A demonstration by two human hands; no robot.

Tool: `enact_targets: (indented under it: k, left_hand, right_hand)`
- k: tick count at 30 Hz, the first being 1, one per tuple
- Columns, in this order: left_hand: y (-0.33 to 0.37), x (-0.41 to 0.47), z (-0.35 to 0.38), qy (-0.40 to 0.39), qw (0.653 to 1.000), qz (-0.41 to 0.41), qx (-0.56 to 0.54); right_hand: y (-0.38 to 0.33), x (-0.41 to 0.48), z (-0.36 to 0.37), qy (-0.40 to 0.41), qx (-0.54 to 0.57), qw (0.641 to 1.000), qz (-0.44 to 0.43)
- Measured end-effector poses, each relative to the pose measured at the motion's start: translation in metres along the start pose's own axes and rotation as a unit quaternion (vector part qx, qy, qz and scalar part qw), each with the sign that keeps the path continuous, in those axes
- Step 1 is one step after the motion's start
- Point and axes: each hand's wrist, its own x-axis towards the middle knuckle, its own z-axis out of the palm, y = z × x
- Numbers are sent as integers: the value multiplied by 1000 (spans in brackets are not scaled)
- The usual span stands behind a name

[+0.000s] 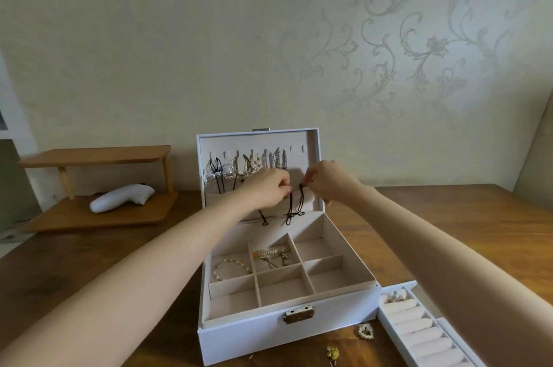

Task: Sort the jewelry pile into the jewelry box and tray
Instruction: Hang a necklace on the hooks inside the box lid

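Note:
A white jewelry box [269,333] stands open on the wooden table, its lid upright with several necklaces [257,161] hanging from hooks. My left hand [267,188] and my right hand [329,181] both pinch a dark cord necklace [294,205] in front of the lid, its loops dangling over the box. A pearl bracelet [230,268] lies in one compartment and gold pieces [273,256] in the one beside it. A white ring tray [425,333] sits at the lower right with a ring [396,296] in it.
A heart-shaped piece [365,330] and a small yellow piece [332,352] lie on the table in front of the box. A wooden two-tier shelf [98,187] with a white device [122,197] stands at the left. A patterned wall is behind.

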Motion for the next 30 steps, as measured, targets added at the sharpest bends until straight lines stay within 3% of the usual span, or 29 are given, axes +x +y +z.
enact_targets:
  k: [5, 8, 10, 12, 14, 21, 30]
  left_hand:
    - [-1, 1, -3, -21, 997, 7, -77]
    - [-1, -1, -7, 29, 995, 12, -90]
    - [0, -1, -13, 91, 983, 20, -156]
    - [-1, 3, -21, 148, 968, 17, -202]
    - [0, 6, -28, 175, 967, 12, -185]
    - [-5, 3, -47, 175, 969, 27, -170]
    - [-5, -2, -49, 113, 979, 46, -161]
  right_hand:
    - [2, -4, 7, -52, 51, 997, 2]
    - [-1, -4, 2, -9, 103, 995, -11]
    - [-2, -6, -5, 26, 245, 969, -15]
    - [-5, -10, -11, -29, 390, 920, -33]
    - [-9, -12, -14, -92, 451, 886, -64]
    - [-4, -8, -23, 28, 504, 861, -55]
    - [-12, -9, -41, 93, 467, 877, -54]
